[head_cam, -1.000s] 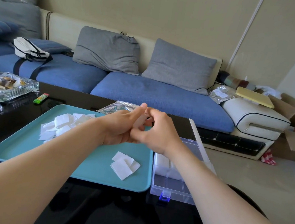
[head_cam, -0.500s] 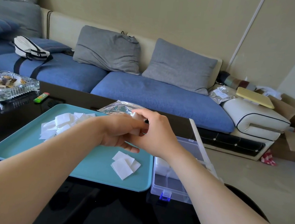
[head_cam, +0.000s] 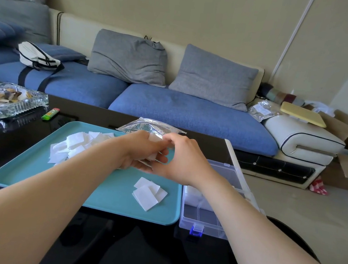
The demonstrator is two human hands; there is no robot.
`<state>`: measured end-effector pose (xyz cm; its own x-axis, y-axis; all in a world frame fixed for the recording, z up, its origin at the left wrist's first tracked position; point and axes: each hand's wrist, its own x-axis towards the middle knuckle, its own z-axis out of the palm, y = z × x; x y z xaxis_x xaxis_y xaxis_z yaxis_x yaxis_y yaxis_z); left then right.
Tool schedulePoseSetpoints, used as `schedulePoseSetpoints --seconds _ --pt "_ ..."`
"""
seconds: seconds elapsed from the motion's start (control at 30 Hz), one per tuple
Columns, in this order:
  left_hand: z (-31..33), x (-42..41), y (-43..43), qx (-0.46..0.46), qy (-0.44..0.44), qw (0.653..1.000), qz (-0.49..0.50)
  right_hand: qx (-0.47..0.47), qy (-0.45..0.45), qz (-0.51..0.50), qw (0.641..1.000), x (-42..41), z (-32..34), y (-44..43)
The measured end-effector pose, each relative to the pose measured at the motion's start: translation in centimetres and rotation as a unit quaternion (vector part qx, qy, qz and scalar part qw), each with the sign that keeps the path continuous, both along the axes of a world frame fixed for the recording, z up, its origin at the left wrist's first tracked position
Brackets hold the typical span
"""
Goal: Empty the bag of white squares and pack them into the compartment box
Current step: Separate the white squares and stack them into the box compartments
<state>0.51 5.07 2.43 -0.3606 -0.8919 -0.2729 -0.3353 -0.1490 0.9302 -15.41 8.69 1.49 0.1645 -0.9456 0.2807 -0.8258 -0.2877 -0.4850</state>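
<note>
Above the teal tray (head_cam: pixel 23 171) my left hand (head_cam: pixel 138 151) and my right hand (head_cam: pixel 184 157) meet, both gripping a small stack of white squares (head_cam: pixel 152 149) between their fingers. A heap of white squares (head_cam: pixel 76 144) lies on the tray's far left part, and a few more white squares (head_cam: pixel 148 194) lie near its right front. The silvery bag (head_cam: pixel 147 126) lies behind the hands at the tray's far edge. The clear compartment box (head_cam: pixel 212 225) stands open to the right of the tray, with white squares (head_cam: pixel 194 194) in one compartment.
A glass ashtray (head_cam: pixel 10 98) and a green lighter (head_cam: pixel 50 114) sit at the far left of the black table (head_cam: pixel 133 253). The box lid (head_cam: pixel 242 172) leans up on the right. A blue sofa (head_cam: pixel 188 111) runs behind the table.
Both hands have lowered slightly toward the tray and kept working the small stack of squares between them; the fingers have shifted around it.
</note>
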Motion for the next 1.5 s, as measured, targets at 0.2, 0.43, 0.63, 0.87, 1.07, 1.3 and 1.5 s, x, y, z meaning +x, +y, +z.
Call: schedulePoseSetpoints --seconds 0.2,0.43,0.63,0.87,1.07,1.3,1.5 --pt "-1.5 1.6 -1.3 -0.073 -0.089 0.992 0.045 0.132 0.172 -0.054 0.975 0.5 -1.9 -0.4" --pt "-1.0 1.3 -1.2 -0.105 -0.158 0.981 0.035 0.203 0.223 0.022 0.953 2.5 -2.6 0.2" --pt "-0.9 1.5 -1.2 -0.079 -0.193 0.978 0.016 0.216 0.209 0.044 0.953 2.9 -1.9 0.3" --pt "-0.9 1.6 -1.3 -0.061 -0.177 0.982 0.023 0.241 0.173 0.089 0.951 2.7 -1.5 0.5" --pt "-1.1 1.8 -1.3 -0.031 -0.066 0.997 0.03 0.273 -0.02 0.024 0.961 0.7 0.1 0.1" --pt "0.4 -0.2 0.0 0.056 0.16 0.983 0.07 0.164 -0.304 -0.059 0.937 -0.4 0.4 -0.4" --pt "1.3 -1.5 0.7 0.092 0.297 0.945 0.107 0.138 -0.445 -0.117 0.877 0.0 0.9 -0.2"
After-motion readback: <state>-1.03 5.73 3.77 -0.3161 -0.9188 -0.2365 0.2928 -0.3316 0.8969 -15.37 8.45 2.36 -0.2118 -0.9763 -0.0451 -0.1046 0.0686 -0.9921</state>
